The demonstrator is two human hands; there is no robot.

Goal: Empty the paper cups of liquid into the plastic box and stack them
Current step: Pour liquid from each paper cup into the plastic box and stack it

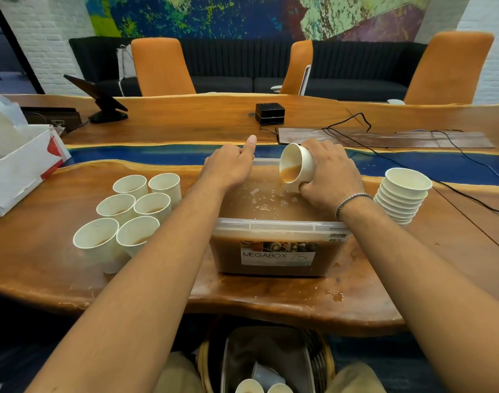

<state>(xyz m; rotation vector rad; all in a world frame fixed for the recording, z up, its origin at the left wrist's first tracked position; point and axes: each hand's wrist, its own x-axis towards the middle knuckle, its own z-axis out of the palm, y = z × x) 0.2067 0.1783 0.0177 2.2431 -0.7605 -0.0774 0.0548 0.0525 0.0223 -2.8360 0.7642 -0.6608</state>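
Observation:
My right hand (329, 177) grips a white paper cup (296, 164), tipped on its side over the clear plastic box (273, 226). Brown liquid runs from the cup's mouth into the box, which holds a deep layer of the same liquid with bubbles on top. At the box's far left edge rests my left hand (231, 165), thumb pointing up; its fingers are hidden behind it. Several upright paper cups (130, 214) with brown liquid stand in a cluster left of the box. A stack of empty cups (402, 195) stands to the right of the box.
A torn white cardboard box (18, 168) sits at the far left. Black cables (412, 163) cross the table behind and to the right. Brown drops (337, 296) lie on the wood near the front edge. A wicker basket (266, 361) with more cups sits below the table.

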